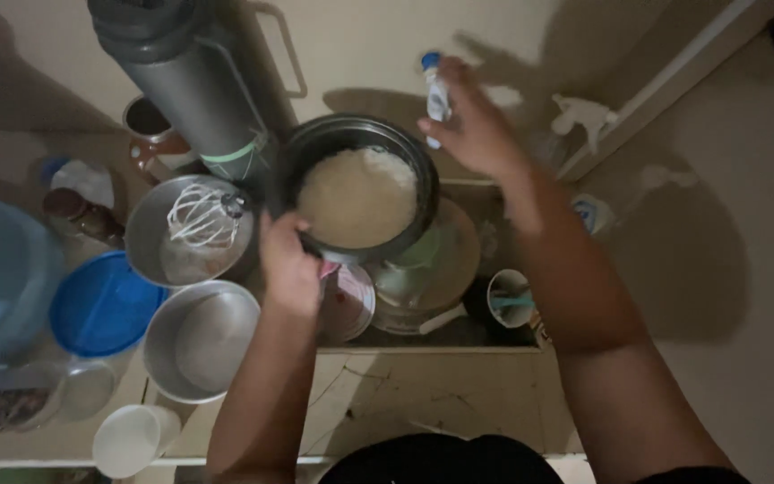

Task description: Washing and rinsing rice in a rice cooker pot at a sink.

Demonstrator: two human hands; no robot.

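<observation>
Dark pot, centre of frame, holds a pale whitish content and sits over the sink. Left hand is at the pot's lower-left rim, fingers closed around the edge. Right hand, upper right of the pot, is wrapped around a small white bottle with a blue cap, cap uppermost. At left of frame: steel bowl with a whisk, empty steel pan, blue lid.
</observation>
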